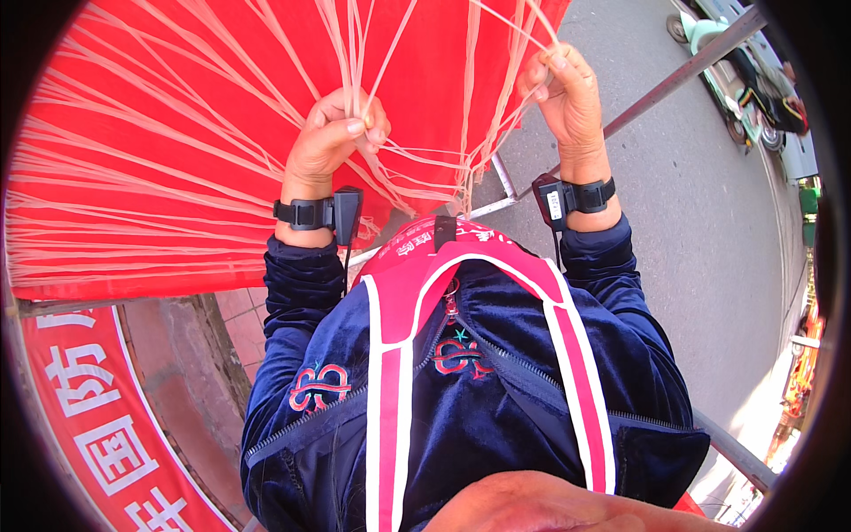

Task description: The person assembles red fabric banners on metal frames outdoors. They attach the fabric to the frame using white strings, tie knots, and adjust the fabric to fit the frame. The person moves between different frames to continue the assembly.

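Note:
Many long, thin, pale limp strands [160, 146] fan out over a red cloth [417, 80] in front of me, some gathered into loose bunches. My left hand [330, 142] is closed above the cloth, thumb against the fingers, pinching several strands that run up and away. Farther right, my right hand [569, 102] is raised past the cloth's right edge and pinches strands between thumb and fingers. Between the two hands, strands sag in a loose tangle [443, 177] near my body. I cannot make out what the strands are made of.
A metal bar [683, 75] slants along the right, with grey pavement [674, 177] beneath. Parked scooters [740, 89] stand at the far right. A red banner [106, 417] with white lettering hangs at the lower left. My red apron [443, 239] bulges close to the strands.

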A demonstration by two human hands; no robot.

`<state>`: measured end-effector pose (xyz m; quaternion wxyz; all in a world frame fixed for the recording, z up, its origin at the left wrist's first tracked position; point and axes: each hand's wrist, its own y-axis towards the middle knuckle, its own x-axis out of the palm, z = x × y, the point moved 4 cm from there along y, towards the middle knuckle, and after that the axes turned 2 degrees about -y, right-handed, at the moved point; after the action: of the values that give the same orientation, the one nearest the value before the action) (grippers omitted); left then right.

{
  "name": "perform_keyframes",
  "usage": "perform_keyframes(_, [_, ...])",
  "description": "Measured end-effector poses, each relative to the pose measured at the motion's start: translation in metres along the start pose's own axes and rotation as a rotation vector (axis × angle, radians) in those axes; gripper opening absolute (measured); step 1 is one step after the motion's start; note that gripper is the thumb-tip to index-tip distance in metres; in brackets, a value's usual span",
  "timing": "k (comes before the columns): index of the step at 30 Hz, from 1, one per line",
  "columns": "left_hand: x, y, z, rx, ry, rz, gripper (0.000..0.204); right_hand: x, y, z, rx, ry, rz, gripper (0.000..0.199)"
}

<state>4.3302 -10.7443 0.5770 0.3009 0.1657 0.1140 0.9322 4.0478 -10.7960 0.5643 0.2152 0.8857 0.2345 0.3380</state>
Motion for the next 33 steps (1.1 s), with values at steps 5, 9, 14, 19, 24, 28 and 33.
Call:
perform_keyframes(5, [0.016,0.003,-0.017,-0.165,0.066,-0.020,0.017,0.023,-0.013,0.026,0.202,-0.348,-0.119,0.019])
perform_keyframes(9, [0.023,0.009,-0.028,-0.282,0.142,-0.079,0.016,0.034,-0.018,0.046,0.336,-0.393,-0.241,0.020])
perform_keyframes(14, [0.014,0.009,-0.061,-0.362,0.287,-0.075,0.018,0.026,-0.027,0.080,0.453,-0.392,-0.338,0.019])
perform_keyframes(19, [-0.003,-0.003,-0.096,-0.399,0.328,0.015,0.019,0.005,-0.043,0.117,0.506,-0.396,-0.297,0.016])
perform_keyframes(24, [-0.018,-0.011,-0.111,-0.420,0.392,0.100,0.017,-0.019,-0.045,0.123,0.395,-0.428,-0.137,0.016])
perform_keyframes(28, [-0.041,-0.026,-0.098,-0.374,0.325,0.203,0.020,-0.054,-0.041,0.100,0.293,-0.362,0.056,0.016])
perform_keyframes(33, [-0.077,-0.052,-0.073,-0.318,0.199,0.318,0.019,-0.100,-0.033,0.054,0.127,-0.312,0.184,0.013])
